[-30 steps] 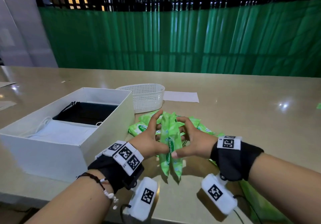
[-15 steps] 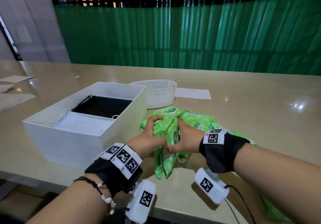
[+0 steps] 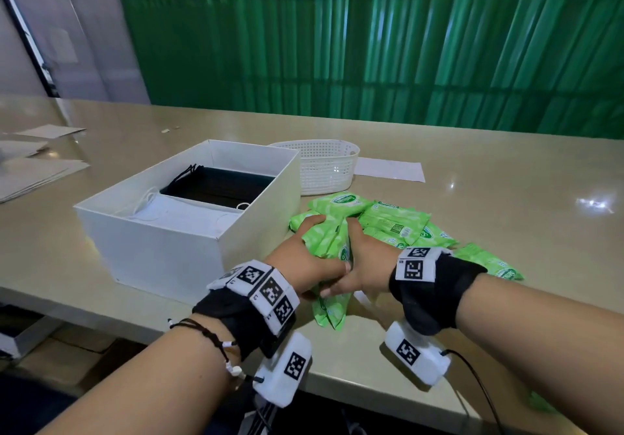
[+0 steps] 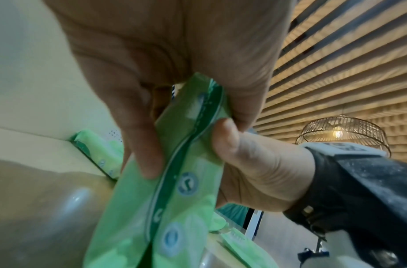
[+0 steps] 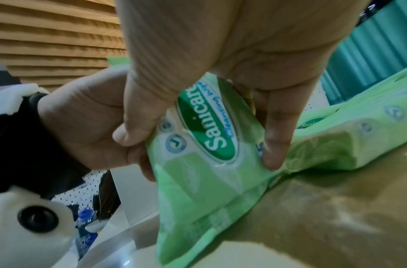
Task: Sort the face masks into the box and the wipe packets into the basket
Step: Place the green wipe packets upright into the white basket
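My left hand (image 3: 304,259) and right hand (image 3: 366,260) press together from both sides on a bundle of green wipe packets (image 3: 332,248) held on edge above the table's front. The left wrist view shows my fingers (image 4: 140,148) curled round the packets (image 4: 175,199). In the right wrist view my thumb and fingers (image 5: 276,141) pinch the outer "Sanicare" packet (image 5: 205,163). More wipe packets (image 3: 395,221) lie in a loose pile just beyond my hands. The white box (image 3: 162,252) at left holds black masks (image 3: 219,184) and white masks (image 3: 175,211). The white basket (image 3: 324,171) stands behind the pile.
A white paper sheet (image 3: 388,169) lies right of the basket. Several paper sheets (image 3: 30,171) sit at the far left of the beige table (image 3: 489,198). One green packet (image 3: 489,265) lies by my right wrist. A green curtain hangs behind the table.
My fingers, spread a second ago, have curled round the bundle. Both hands have carried it forward to the near edge of the pile.
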A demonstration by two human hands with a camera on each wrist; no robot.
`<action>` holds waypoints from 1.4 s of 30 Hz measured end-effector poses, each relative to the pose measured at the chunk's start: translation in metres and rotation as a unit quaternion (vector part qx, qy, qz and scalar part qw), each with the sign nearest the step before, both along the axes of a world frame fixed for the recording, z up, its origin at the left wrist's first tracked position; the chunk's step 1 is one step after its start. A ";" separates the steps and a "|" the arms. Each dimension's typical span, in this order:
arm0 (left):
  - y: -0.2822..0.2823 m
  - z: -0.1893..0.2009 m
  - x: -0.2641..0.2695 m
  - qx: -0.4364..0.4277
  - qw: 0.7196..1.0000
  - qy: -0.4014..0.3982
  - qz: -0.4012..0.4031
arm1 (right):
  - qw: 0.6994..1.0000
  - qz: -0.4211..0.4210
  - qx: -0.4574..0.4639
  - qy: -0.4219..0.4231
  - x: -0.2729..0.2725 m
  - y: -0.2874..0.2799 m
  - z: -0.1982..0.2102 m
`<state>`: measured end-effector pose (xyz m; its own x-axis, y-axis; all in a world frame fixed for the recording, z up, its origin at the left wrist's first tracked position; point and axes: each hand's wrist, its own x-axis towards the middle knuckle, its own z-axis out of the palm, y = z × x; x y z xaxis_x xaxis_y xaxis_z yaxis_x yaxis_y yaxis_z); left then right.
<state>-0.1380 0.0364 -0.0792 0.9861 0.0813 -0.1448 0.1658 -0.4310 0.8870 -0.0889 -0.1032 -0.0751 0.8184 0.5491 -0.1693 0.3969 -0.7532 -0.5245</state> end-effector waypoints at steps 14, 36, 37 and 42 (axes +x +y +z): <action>0.032 0.093 0.003 -0.096 0.971 -0.205 0.077 | 0.909 -0.051 0.414 0.005 0.027 -0.031 0.017; 0.020 0.137 0.065 -0.285 0.943 -0.171 0.020 | 0.905 -0.158 0.392 0.040 0.089 -0.022 0.089; 0.020 0.139 0.068 -0.305 0.937 -0.169 0.023 | 0.933 -0.175 0.314 0.008 0.099 -0.030 0.087; 0.031 0.134 0.106 -0.375 0.914 -0.134 0.078 | 0.970 -0.151 -0.081 -0.171 0.137 -0.053 0.078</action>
<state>-0.0325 0.0679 0.0549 0.9793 0.2003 0.0281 -0.0933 0.3241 0.9414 0.0479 -0.1560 0.0034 0.9613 0.2647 0.0768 0.2756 -0.9240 -0.2650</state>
